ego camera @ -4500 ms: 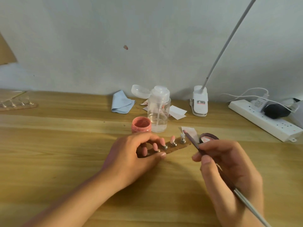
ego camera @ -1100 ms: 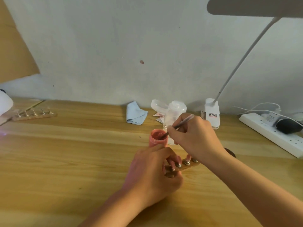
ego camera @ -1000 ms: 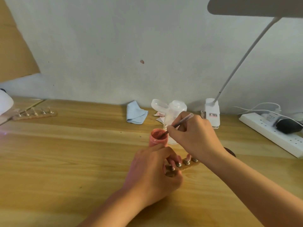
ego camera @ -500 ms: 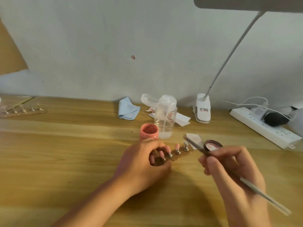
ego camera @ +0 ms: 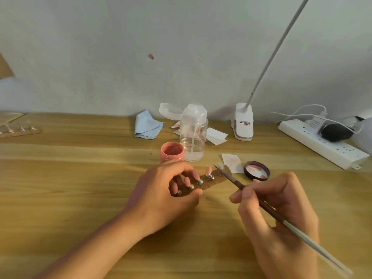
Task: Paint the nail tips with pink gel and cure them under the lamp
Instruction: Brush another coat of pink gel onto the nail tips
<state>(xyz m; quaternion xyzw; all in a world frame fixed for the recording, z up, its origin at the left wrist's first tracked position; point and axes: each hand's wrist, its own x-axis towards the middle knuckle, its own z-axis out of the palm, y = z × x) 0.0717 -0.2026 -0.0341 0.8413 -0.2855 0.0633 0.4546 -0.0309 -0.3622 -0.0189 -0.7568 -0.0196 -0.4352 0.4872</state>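
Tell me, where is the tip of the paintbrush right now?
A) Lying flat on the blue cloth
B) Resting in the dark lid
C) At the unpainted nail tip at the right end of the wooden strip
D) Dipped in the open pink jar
C: the right hand holds the brush with its tip at the pale nail tip on the wooden strip, away from the pink jar.

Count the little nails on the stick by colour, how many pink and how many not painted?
Pink nail tips: 3
Unpainted nail tip: 1
Total on the strip that show: 4; the left hand may hide more.
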